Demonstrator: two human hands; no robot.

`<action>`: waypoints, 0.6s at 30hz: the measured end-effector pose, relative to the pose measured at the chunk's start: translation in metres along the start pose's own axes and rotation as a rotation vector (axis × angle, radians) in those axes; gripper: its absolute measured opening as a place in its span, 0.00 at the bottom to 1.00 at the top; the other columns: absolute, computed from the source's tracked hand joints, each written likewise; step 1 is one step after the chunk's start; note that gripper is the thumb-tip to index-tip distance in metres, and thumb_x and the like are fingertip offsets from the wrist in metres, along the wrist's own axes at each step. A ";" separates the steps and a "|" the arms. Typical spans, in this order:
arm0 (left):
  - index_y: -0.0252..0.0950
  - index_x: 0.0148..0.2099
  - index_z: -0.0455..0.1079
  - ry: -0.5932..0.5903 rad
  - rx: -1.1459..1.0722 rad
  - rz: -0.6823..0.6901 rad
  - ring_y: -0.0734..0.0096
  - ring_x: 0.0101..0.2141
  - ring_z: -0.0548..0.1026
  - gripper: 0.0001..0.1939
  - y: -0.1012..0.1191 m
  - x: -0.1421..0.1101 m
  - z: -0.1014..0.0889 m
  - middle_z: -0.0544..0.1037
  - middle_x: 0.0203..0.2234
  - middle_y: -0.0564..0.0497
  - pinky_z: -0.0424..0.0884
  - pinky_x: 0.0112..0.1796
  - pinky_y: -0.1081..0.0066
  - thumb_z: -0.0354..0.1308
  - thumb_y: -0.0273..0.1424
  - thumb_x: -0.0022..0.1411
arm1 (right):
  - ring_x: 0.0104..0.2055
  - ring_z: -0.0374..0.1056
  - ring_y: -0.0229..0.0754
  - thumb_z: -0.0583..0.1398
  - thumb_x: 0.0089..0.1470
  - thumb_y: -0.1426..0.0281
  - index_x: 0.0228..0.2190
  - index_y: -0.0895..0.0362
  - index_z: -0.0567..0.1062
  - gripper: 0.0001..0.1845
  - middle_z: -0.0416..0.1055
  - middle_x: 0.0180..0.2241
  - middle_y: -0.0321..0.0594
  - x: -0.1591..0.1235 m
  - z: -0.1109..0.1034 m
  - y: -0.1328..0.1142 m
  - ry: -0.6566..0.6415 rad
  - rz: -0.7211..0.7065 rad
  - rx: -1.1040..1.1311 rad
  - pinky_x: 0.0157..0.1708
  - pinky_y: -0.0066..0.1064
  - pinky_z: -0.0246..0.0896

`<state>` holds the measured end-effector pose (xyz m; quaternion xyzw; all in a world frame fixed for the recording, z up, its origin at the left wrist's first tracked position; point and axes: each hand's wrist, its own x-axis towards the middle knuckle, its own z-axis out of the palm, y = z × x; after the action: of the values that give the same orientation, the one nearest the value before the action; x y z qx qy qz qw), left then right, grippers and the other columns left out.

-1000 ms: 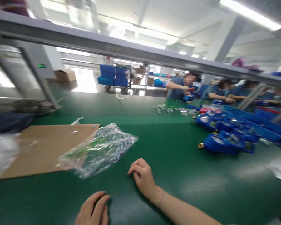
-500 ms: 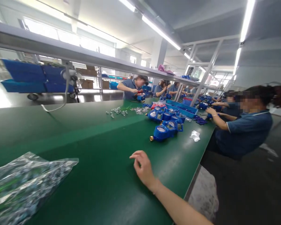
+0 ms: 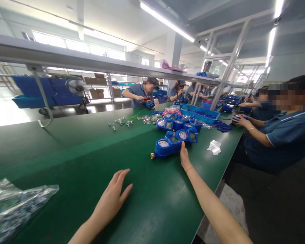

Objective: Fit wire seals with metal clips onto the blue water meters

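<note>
Blue is the nearest meter (image 3: 167, 149), which lies on the green desk (image 3: 91, 162) with its brass fitting (image 3: 152, 156) toward the left. Compared with half a second ago, the right hand (image 3: 184, 157) is farther forward: it is no longer over the bare desk, but at the right end of this meter, seemingly touching it. Its fingers are partly hidden behind the blue body, so one cannot tell whether they are pressed around it. As a judgement, the work now passes from reaching to contact. The left hand (image 3: 112, 195), absent from the view half a second ago, is now visible, with thumb and fingers spread and nothing between them. Another meter (image 3: 189, 135) is just behind the first, and the plastic bag (image 3: 22, 208) is well apart, at the left edge.
</note>
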<state>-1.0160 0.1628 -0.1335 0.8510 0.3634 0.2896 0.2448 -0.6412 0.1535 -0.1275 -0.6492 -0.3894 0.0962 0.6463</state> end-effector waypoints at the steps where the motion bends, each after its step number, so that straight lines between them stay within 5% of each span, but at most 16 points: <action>1: 0.41 0.64 0.52 -0.035 -0.038 -0.001 0.54 0.56 0.66 0.32 0.012 0.029 0.008 0.61 0.59 0.42 0.63 0.56 0.53 0.52 0.44 0.61 | 0.45 0.70 0.47 0.40 0.59 0.43 0.45 0.61 0.74 0.40 0.76 0.39 0.49 -0.007 0.006 -0.003 -0.052 -0.002 0.004 0.50 0.40 0.62; 4: 0.37 0.66 0.48 -0.022 -0.062 -0.014 0.48 0.56 0.65 0.46 0.034 0.091 0.020 0.61 0.59 0.37 0.64 0.55 0.53 0.61 0.49 0.51 | 0.43 0.71 0.48 0.38 0.60 0.45 0.41 0.60 0.76 0.40 0.77 0.36 0.47 -0.038 0.030 -0.017 -0.242 -0.048 -0.018 0.47 0.38 0.65; 6: 0.31 0.65 0.50 0.033 -0.061 -0.069 0.46 0.54 0.68 0.49 0.030 0.101 0.011 0.63 0.55 0.35 0.65 0.54 0.52 0.62 0.51 0.48 | 0.43 0.71 0.47 0.37 0.63 0.49 0.40 0.58 0.76 0.37 0.77 0.37 0.43 -0.066 0.050 -0.030 -0.384 -0.111 -0.049 0.46 0.38 0.66; 11: 0.36 0.60 0.57 0.075 -0.032 -0.096 0.53 0.50 0.70 0.42 -0.029 0.032 -0.057 0.67 0.52 0.42 0.67 0.52 0.58 0.63 0.49 0.48 | 0.51 0.67 0.43 0.53 0.61 0.58 0.45 0.45 0.75 0.15 0.74 0.47 0.31 -0.101 0.082 -0.068 -0.734 -0.358 -0.184 0.57 0.42 0.54; 13: 0.39 0.60 0.57 0.088 0.023 -0.110 0.53 0.49 0.71 0.41 -0.052 -0.006 -0.087 0.68 0.51 0.44 0.68 0.51 0.58 0.64 0.48 0.47 | 0.60 0.58 0.46 0.60 0.55 0.67 0.45 0.42 0.75 0.15 0.69 0.53 0.31 -0.082 0.071 -0.079 -0.781 -0.480 -0.334 0.64 0.50 0.34; 14: 0.40 0.60 0.57 0.099 0.046 -0.120 0.52 0.49 0.70 0.41 -0.060 -0.023 -0.100 0.68 0.51 0.44 0.68 0.51 0.57 0.65 0.48 0.46 | 0.63 0.53 0.47 0.58 0.55 0.70 0.49 0.39 0.71 0.21 0.63 0.58 0.31 -0.064 0.058 -0.081 -0.707 -0.599 -0.600 0.63 0.54 0.30; 16: 0.40 0.60 0.57 0.111 0.067 -0.145 0.52 0.50 0.69 0.40 -0.068 -0.052 -0.121 0.68 0.52 0.44 0.66 0.52 0.56 0.65 0.47 0.47 | 0.67 0.34 0.63 0.60 0.47 0.77 0.57 0.49 0.65 0.35 0.46 0.65 0.50 -0.016 0.021 -0.073 -0.570 -0.599 -0.755 0.56 0.68 0.15; 18: 0.41 0.60 0.56 0.108 0.051 -0.161 0.52 0.53 0.67 0.39 -0.067 -0.073 -0.137 0.67 0.54 0.44 0.64 0.54 0.55 0.64 0.46 0.49 | 0.66 0.33 0.70 0.61 0.43 0.73 0.61 0.51 0.59 0.42 0.40 0.66 0.58 0.045 -0.022 -0.053 -0.343 -0.570 -1.165 0.51 0.73 0.20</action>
<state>-1.1809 0.1769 -0.1004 0.8081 0.4503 0.3052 0.2257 -0.6171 0.1583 -0.0590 -0.7392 -0.6312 -0.2025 0.1191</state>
